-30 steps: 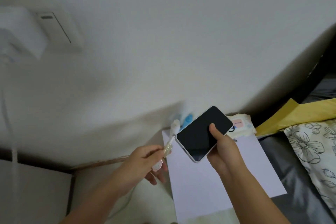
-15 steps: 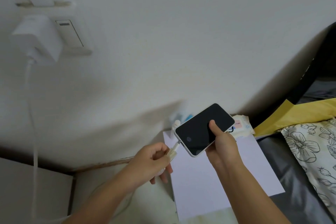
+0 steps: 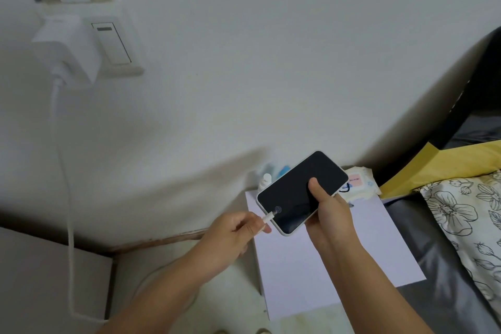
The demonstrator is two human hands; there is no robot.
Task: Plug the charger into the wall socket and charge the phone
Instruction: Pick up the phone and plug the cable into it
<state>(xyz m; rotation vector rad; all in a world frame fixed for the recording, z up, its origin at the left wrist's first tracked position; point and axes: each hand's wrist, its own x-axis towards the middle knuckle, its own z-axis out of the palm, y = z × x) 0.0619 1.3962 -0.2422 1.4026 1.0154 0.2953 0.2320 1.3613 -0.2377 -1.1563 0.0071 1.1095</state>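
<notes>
Low in the frame's centre, the left hand (image 3: 230, 236) pinches the cable plug (image 3: 267, 219) against the phone's lower end. Just right of it, the right hand (image 3: 329, 214) grips the phone (image 3: 299, 192), thumb on the dark screen (a fingerprint icon glows there). The cable (image 3: 63, 171) climbs to the charger (image 3: 66, 49), seated in the wall socket (image 3: 113, 43) at upper left.

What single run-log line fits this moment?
charger: in wall socket | right hand: holds phone | left hand: cable plug at phone port | fingerprint icon lit
</notes>
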